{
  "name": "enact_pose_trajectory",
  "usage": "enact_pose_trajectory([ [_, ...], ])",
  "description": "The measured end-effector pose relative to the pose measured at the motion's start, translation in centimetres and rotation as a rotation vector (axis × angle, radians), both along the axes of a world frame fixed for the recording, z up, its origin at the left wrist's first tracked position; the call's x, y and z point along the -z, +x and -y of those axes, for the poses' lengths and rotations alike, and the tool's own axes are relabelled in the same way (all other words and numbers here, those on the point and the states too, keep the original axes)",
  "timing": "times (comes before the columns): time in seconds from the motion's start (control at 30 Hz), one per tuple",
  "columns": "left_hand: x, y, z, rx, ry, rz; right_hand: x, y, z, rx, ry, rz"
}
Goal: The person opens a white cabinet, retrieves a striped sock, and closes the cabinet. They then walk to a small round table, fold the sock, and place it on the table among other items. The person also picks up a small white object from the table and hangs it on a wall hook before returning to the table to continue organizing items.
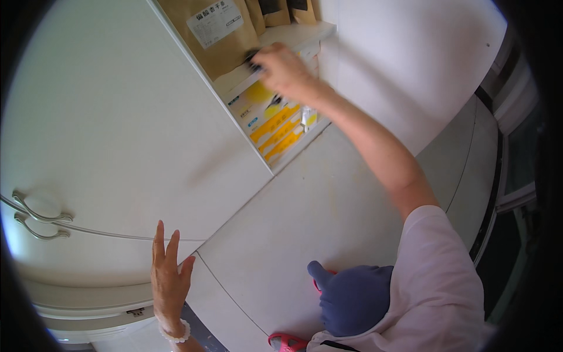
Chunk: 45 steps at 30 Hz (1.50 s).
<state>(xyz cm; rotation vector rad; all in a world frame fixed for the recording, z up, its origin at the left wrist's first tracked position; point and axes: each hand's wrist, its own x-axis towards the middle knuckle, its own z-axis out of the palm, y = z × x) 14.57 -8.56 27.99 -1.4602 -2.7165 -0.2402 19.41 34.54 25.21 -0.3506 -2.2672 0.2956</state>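
My right hand [283,70] reaches into the cabinet at the edge of a white shelf [303,37]. Its fingers are closed around a small black object [252,60], too blurred to name. Just behind that object stands a large brown kraft-paper bag [228,50] with a white printed label. Below the shelf are several yellow-and-white cartons [275,127], partly hidden by my hand. My left hand [169,268] is held up with its fingers apart and nothing in it. A white bead bracelet [178,333] circles that wrist.
Smaller kraft-paper bags [277,13] stand farther back on the shelf. A white cabinet door [404,66] is swung out at the right. Closed white doors [118,123] with curved metal handles [42,215] are at the left. Pale floor tiles [272,224] lie below; my red sandal [288,342] shows.
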Motion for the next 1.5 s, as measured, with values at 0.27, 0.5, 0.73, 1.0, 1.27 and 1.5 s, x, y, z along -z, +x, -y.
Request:
enact_pose_trajectory([
  [0.27, 1.2, -0.9, -0.3, 0.077, -0.001, 0.081, -3.0, -1.2, -10.7, 0.428, -0.06, 0.175],
  [0.5, 0.6, -2.3, 1.1, 0.085, 0.017, 0.127, -3.8, 1.5, -2.8, -0.118, -0.062, -0.021],
  [0.73, 1.3, -2.6, 1.0, 0.074, -0.115, 0.135, 12.1, 10.8, -2.8, 0.218, -0.653, -0.001],
  [1.0, 3.5, -2.4, -1.3, 0.023, -0.231, 0.239, 23.4, 6.2, -7.7, 0.199, -0.351, 0.09],
  [1.27, 5.7, -2.8, -2.1, 0.029, -0.369, 0.316, 26.9, 1.4, -11.1, 0.314, -0.232, 0.428],
  [1.5, 5.7, -3.3, -1.3, 0.03, -0.347, 0.306, 27.8, 1.4, -9.5, 0.647, -0.139, 0.375],
])
